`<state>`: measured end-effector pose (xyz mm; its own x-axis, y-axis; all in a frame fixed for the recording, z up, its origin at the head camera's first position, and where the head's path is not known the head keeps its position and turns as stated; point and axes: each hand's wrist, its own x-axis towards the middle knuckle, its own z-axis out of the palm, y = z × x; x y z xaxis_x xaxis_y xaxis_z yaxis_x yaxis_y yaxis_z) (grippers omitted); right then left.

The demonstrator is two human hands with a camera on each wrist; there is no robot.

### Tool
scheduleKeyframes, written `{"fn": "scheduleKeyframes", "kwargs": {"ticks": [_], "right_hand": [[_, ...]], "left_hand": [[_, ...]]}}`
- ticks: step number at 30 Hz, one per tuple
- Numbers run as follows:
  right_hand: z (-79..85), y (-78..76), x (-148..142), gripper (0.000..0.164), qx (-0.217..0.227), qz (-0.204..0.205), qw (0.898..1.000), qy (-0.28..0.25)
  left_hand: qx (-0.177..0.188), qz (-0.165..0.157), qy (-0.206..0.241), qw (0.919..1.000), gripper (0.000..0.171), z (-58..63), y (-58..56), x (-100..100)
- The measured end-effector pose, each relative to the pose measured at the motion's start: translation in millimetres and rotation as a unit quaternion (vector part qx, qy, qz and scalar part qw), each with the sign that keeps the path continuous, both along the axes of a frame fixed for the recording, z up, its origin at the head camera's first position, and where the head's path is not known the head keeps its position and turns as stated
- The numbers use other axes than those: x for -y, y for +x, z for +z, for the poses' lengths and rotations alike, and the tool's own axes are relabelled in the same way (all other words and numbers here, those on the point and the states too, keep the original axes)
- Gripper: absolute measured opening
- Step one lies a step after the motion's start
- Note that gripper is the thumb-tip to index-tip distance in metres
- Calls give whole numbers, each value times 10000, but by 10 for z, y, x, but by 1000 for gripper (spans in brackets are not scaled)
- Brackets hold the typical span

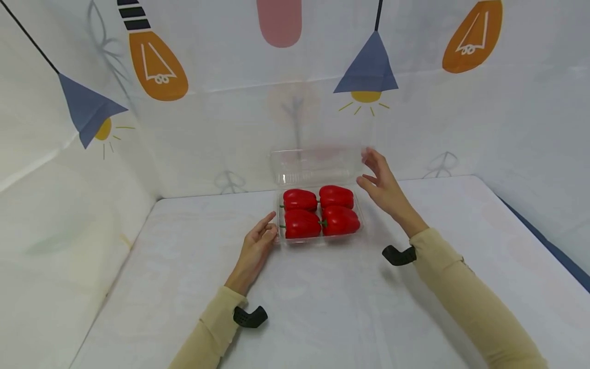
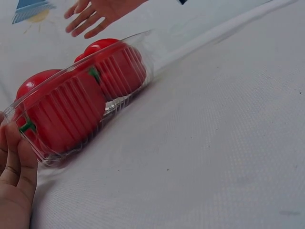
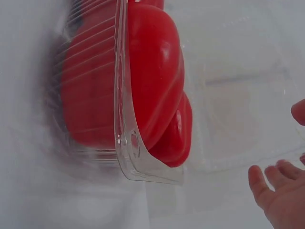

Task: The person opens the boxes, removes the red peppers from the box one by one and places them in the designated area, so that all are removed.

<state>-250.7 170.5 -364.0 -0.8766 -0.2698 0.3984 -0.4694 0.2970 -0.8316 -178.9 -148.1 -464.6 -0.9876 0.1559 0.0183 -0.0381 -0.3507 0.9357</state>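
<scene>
Several red bell peppers [image 1: 340, 220] with green stems lie in two rows inside a clear plastic clamshell box [image 1: 322, 240]. Its transparent lid [image 1: 301, 166] stands raised at the back, against the white backdrop. My left hand [image 1: 255, 246] rests against the box's left side, its fingers touching the wall near the front corner. In the left wrist view, fingertips [image 2: 12, 131] meet the rim beside a pepper's green stem. My right hand [image 1: 384, 189] is raised at the lid's right edge with fingers spread and loosely bent, holding nothing. Whether a fingertip touches the lid cannot be told.
A white-covered table [image 1: 322, 307] carries the box near its back edge. Behind it hangs a white sheet [image 1: 221, 128] printed with lamps and bulbs. Black curved pieces [image 1: 250, 316] stick out at both sleeves.
</scene>
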Motion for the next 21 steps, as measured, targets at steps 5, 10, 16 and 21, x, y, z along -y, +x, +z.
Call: {"fn": "scheduleKeyframes", "kwargs": {"ticks": [5, 10, 16, 21], "right_hand": [[37, -38, 4, 72, 251, -77, 9997, 5], [15, -105, -11, 70, 548, -110, 9984, -97], [-65, -133, -35, 71, 848, -90, 9964, 19], [-94, -118, -49, 71, 983, -33, 9951, 141]], "left_hand": [[17, 11, -46, 10000, 51, -1, 0, -3], [54, 46, -36, 10000, 49, -11, 9, -8], [38, 71, -54, 10000, 49, -2, 20, -12], [40, 102, -142, 9998, 49, 2, 14, -9]]}}
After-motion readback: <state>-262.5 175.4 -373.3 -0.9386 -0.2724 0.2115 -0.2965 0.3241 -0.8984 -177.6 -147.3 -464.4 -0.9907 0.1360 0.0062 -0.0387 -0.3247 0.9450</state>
